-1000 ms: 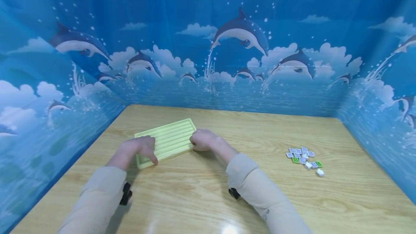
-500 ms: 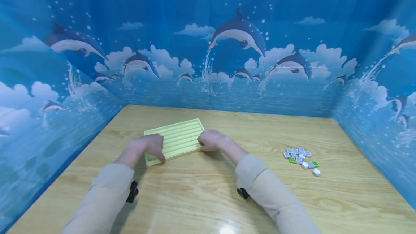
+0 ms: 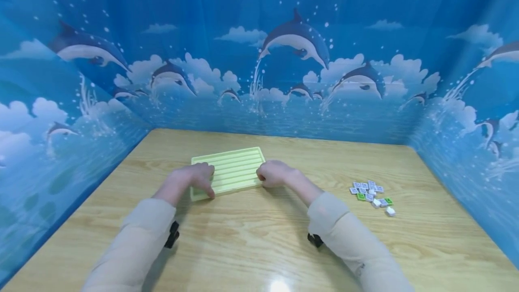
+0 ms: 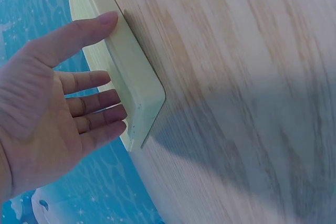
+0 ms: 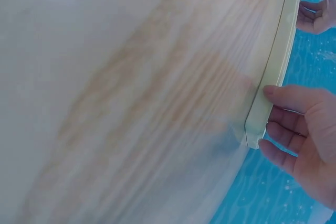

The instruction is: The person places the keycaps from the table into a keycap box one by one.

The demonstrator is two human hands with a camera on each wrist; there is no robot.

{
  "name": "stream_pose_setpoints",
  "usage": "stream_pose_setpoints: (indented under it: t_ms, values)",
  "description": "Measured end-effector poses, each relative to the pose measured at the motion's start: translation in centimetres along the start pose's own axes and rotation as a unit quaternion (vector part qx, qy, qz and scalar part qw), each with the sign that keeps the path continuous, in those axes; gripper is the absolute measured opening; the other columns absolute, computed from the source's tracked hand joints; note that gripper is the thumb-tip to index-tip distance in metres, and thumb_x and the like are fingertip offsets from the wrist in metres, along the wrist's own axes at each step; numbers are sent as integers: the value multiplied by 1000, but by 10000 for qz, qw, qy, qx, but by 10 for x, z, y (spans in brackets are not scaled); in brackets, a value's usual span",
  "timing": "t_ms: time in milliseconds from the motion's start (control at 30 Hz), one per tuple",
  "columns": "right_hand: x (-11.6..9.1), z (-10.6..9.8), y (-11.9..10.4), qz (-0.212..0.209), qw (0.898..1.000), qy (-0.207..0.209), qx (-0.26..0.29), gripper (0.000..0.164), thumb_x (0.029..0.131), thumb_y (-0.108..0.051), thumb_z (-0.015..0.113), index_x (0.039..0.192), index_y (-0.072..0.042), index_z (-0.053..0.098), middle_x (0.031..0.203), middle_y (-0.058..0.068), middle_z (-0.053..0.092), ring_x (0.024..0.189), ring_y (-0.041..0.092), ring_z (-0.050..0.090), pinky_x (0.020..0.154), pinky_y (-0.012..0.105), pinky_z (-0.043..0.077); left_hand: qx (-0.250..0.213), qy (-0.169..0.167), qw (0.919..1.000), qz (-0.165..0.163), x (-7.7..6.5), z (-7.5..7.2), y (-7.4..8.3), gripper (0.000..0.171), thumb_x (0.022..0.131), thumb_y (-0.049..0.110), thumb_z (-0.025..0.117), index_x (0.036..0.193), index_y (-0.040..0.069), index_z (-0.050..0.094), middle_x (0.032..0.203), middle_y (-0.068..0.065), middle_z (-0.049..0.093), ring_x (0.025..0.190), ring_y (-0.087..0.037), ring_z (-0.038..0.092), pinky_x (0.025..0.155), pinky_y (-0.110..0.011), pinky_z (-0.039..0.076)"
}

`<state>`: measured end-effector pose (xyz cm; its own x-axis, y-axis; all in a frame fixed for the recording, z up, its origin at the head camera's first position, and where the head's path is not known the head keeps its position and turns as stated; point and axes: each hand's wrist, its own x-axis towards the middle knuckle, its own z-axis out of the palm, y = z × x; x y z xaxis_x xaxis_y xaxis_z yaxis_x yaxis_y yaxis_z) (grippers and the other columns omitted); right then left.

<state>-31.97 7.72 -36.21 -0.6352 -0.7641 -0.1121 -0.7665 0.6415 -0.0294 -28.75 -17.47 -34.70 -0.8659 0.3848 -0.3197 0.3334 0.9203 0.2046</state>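
A pale green ridged tray (image 3: 237, 170) lies slightly slanted on the wooden table, left of the middle in the head view. My left hand (image 3: 196, 178) holds its left end. In the left wrist view the thumb presses the long front wall (image 4: 137, 61) while the other fingers lie against the short end near the corner. My right hand (image 3: 277, 175) grips the right end, fingers curled in the head view. The right wrist view has that thumb on the front wall (image 5: 275, 61) and the fingers round the end.
To the right on the table (image 3: 251, 247) lies a loose cluster of small tiles (image 3: 363, 190), white-lilac with a few green, some turned as plain white blocks (image 3: 390, 211). A blue dolphin-print curtain (image 3: 259, 80) borders the table's back and sides.
Both hands have slid the tray to the right across the table and turned it a little straighter. The tiles drift slightly left in the view as the head camera shifts.
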Motion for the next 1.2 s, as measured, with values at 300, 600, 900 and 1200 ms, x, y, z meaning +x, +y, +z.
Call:
stream_pose_setpoints:
  t_ms: [300, 600, 900, 1200]
  values:
    - [-15, 1, 10, 316, 9992, -217, 102, 18, 76, -9, 62, 67, -16, 49, 62, -6, 44, 57, 11, 38, 53, 24, 31, 127, -33, 9998, 134, 8, 0, 13, 68, 68, 31, 80, 118, -4, 51, 114, -20, 52, 106, -35, 49, 91, -47, 42]
    - [-32, 1, 18, 482, 9972, -476, 310, 19, 81, -10, 62, 67, -15, 50, 61, -6, 42, 55, 10, 35, 53, 25, 30, 68, -230, 9995, 221, 20, -1, 26, 69, 69, 33, 79, 120, -2, 50, 117, -18, 50, 107, -33, 49, 91, -45, 42]
    - [-53, 6, 26, 545, 9960, -408, 575, 19, 82, -10, 61, 68, -16, 51, 60, -7, 43, 54, 8, 36, 53, 24, 30, 147, -134, 9986, 496, 29, 2, 40, 62, 66, 32, 81, 111, 0, 53, 106, -14, 52, 98, -29, 51, 85, -42, 45]
    - [-72, 7, 31, 673, 9950, -349, 648, 19, 82, -10, 60, 67, -16, 49, 59, -6, 42, 54, 9, 35, 53, 24, 30, 142, -153, 9981, 579, 39, 1, 56, 64, 67, 32, 81, 116, 1, 52, 111, -13, 51, 101, -28, 50, 86, -41, 45]
